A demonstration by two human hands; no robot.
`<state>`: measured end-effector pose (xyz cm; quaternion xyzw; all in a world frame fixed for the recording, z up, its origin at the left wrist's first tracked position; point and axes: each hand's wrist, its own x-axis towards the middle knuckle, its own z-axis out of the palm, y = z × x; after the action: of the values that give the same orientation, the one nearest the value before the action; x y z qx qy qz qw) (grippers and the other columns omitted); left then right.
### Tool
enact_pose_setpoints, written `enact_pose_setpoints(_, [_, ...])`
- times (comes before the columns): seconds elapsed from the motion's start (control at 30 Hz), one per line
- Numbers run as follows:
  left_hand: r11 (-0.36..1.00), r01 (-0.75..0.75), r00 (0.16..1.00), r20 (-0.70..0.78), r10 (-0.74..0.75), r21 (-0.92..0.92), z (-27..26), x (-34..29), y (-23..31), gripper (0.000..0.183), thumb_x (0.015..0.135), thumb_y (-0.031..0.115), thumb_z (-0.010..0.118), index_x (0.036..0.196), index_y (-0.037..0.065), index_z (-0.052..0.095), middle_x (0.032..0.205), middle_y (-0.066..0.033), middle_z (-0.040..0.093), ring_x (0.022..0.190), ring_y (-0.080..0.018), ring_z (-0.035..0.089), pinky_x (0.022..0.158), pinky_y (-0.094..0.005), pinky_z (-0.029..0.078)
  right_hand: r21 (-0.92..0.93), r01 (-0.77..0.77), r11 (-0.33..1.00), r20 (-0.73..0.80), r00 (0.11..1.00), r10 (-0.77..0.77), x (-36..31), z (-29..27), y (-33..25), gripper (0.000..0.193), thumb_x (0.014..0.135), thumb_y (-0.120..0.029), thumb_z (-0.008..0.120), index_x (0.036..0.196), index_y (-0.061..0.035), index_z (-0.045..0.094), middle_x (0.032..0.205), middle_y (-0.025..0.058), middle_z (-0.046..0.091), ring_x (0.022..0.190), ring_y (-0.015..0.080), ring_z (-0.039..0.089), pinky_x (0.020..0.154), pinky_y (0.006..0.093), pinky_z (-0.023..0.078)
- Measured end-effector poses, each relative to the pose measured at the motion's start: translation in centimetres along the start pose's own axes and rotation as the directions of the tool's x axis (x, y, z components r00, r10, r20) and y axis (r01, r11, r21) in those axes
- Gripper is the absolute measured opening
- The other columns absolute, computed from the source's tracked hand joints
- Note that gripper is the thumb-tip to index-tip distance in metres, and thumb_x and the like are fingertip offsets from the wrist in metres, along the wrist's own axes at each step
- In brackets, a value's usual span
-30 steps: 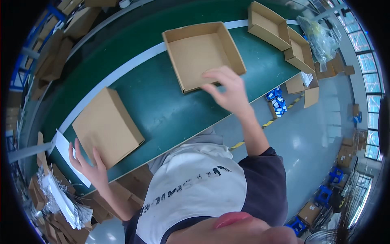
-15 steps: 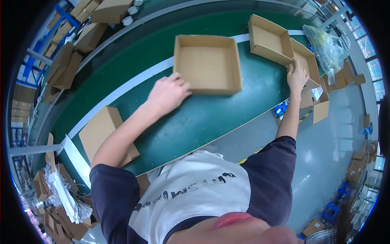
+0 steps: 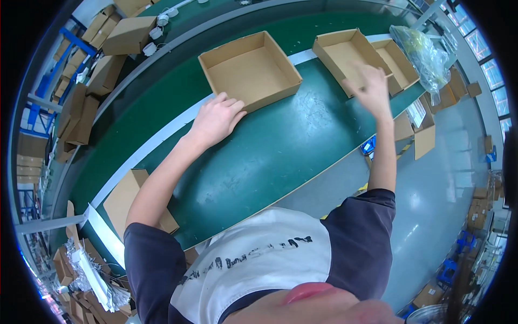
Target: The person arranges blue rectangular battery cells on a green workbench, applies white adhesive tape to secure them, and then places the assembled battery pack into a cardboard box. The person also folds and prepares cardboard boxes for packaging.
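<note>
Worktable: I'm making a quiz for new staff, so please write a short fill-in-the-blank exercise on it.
The worktable is mainly ____ in colour.
The hand at the large open box is the person's ____ one.
The clear plastic bag lies to the ____ of that box.

Missing words: green; left; right.

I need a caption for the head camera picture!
Left hand at big open box, right hand by smaller open box.

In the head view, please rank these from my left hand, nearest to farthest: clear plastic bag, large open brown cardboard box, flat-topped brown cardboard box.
From your left hand:
1. Large open brown cardboard box: touching the hand, just beyond it.
2. Flat-topped brown cardboard box: toward the lower left.
3. Clear plastic bag: upper right.
</note>
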<state>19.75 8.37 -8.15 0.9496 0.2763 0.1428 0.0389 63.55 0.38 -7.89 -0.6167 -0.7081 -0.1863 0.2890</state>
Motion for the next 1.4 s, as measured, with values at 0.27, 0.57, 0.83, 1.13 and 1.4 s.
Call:
enact_pose_setpoints(0.27, [0.932,-0.256,0.967,-0.079,0.244,-0.257,3.5,6.1,5.3,0.022,0.096,0.013,0.069,0.116,0.005,0.068,0.109,-0.0119,0.068,0.110,-0.0324,0.063,0.096,-0.0434,0.055,-0.107,-0.239,0.965,0.183,0.949,0.255,-5.1,-1.3,2.7,0.019,0.093,-0.017,0.073,0.107,-0.0049,0.075,0.092,0.0099,0.073,0.097,0.0311,0.065,0.086,0.0428,0.050])
enact_pose_setpoints(0.57, [0.902,-0.273,0.948,-0.255,0.192,-0.335,6.8,4.6,9.1,0.054,0.087,0.010,0.076,0.139,0.009,0.058,0.154,-0.0216,0.041,0.151,-0.0478,0.034,0.120,-0.0553,0.041,-0.088,-0.423,0.902,-0.320,0.869,0.376,-4.9,-5.3,14.4,0.036,0.101,-0.037,0.069,0.123,-0.0091,0.077,0.125,0.0144,0.073,0.121,0.0355,0.063,0.110,0.0435,0.045])
enact_pose_setpoints(0.83, [0.937,-0.057,0.872,-0.475,-0.122,-0.345,7.1,3.2,7.4,0.031,0.089,0.025,0.071,0.106,0.003,0.056,0.140,-0.0237,0.048,0.133,-0.0453,0.046,0.114,-0.0542,0.035,-0.114,-0.660,0.743,0.348,0.674,0.652,-4.1,-4.2,28.3,0.039,0.100,-0.037,0.064,0.110,-0.0029,0.079,0.131,0.0161,0.072,0.121,0.0353,0.068,0.105,0.0418,0.050])
enact_pose_setpoints(1.13, [0.260,-0.084,0.570,-0.260,-0.779,-0.962,8.9,3.7,5.4,0.034,0.112,0.030,0.041,0.131,0.003,0.048,0.143,-0.0193,0.048,0.137,-0.0282,0.046,0.119,-0.0432,0.033,0.509,-0.475,0.718,-0.214,0.738,0.640,-3.7,-2.2,33.7,0.024,0.095,-0.018,0.071,0.111,-0.0016,0.077,0.121,0.0139,0.075,0.117,0.0329,0.070,0.102,0.0408,0.054])
enact_pose_setpoints(1.4, [0.449,0.112,0.651,-0.276,-0.707,-0.886,8.3,4.0,5.3,0.032,0.104,0.011,0.053,0.134,0.001,0.046,0.139,-0.0183,0.049,0.132,-0.0276,0.048,0.118,-0.0434,0.034,-0.406,-0.480,0.778,-0.132,0.873,0.470,-1.9,6.0,40.1,0.041,0.096,-0.021,0.059,0.136,-0.0140,0.070,0.142,0.0134,0.066,0.133,0.0378,0.058,0.112,0.0466,0.048])
